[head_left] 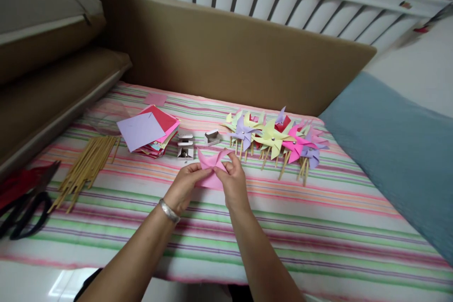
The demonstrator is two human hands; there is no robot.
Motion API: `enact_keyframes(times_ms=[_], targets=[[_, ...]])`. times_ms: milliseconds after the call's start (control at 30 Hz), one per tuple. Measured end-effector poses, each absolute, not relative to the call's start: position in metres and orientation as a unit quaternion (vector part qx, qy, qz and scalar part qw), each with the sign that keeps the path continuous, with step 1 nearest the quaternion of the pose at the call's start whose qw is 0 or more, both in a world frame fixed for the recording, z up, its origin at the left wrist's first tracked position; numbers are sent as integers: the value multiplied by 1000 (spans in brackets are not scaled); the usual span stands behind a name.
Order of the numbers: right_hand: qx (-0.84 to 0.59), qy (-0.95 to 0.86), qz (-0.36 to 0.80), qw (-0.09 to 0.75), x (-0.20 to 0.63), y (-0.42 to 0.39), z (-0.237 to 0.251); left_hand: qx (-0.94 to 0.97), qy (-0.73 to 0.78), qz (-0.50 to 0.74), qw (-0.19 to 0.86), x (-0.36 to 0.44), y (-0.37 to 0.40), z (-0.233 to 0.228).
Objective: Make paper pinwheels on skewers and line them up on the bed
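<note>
While both thumbs come together near its middle, a pink square of paper (208,160) is pinched between the two bare hands, just above or on the striped cloth, and from this angle I can't tell which. The left hand (182,186), a silver-coloured metal bangle (170,211) on its wrist, has a narrow grip on the paper's left side, thumb pressed on the sheet. Across from it, the right hand (233,181) has the other side in a similar narrow grip, thumb on the sheet, fingers up by a raised corner. Two corners curl upward, and the near part of the sheet lies flat. Just beyond the hands sits a small, open white cardboard box (186,143) with tiny shiny pieces inside, and a second small white cardboard box (213,141) stands to its right. Over on the left we have a stack of coloured paper squares (170,132), lilac and red on top, then a bundle of thin, pale wooden sticks (87,165), and at the edge a pair of black-handled scissors (38,186). Look right, and there's a crowd of paper pinwheels on sticks (272,139), yellow, lilac, hot pink and red, all lying on the white cloth with pink, green and purple stripes (318,245). Behind everything stands a broad brown board (226,52).
</note>
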State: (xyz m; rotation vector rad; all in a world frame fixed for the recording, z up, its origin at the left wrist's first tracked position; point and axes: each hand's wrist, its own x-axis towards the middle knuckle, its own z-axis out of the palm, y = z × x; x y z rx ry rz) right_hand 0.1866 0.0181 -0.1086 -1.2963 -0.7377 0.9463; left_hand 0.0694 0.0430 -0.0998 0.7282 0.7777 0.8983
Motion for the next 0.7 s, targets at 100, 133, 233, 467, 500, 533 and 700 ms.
enact_keyframes(times_ms=[100,133,233,467,500,533,700], targets=[[-561,-311,418,643,177,16,-107,309,348,426,776,71,43,-103],[-559,-306,423,644,175,15,-106,302,346,430,777,71,43,-103],[-557,-298,433,642,171,15,-103,293,354,431,776,69,44,-101],[-581,-445,371,571,183,9,-95,276,396,449,752,44,63,-93],[-582,-492,322,561,185,7,-94,269,404,452,748,39,66,-92],[-579,-542,268,547,186,5,-92,264,409,456,745,35,68,-91],[-528,-715,88,449,184,0,-91,269,390,465,748,24,73,-91]])
